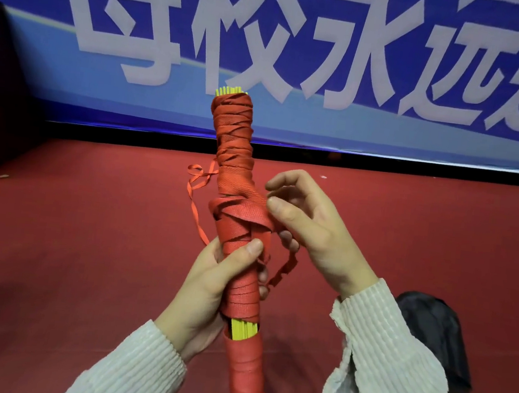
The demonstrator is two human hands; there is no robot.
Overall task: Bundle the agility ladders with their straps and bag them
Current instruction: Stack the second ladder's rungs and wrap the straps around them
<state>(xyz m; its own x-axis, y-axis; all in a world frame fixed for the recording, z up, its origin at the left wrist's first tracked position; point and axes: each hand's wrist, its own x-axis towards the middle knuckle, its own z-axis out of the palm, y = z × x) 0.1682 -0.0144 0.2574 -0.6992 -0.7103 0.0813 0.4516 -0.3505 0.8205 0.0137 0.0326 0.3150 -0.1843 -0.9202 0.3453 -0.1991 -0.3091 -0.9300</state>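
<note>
My left hand (211, 281) grips the ladder bundle (236, 194) around its lower half, thumb pressed across the red strap (243, 217). My right hand (306, 230) pinches a turn of that strap at the bundle's middle, fingers curled. If I ease the pinch, I expect the last loose turns to slacken and slide down, since the strap's tail (198, 190) hangs free beyond my left hand. The bundle stands nearly upright between my hands, reaching well above them, yellow rungs (244, 330) showing just below my left palm. The black bag (436, 330) lies past my right wrist.
</note>
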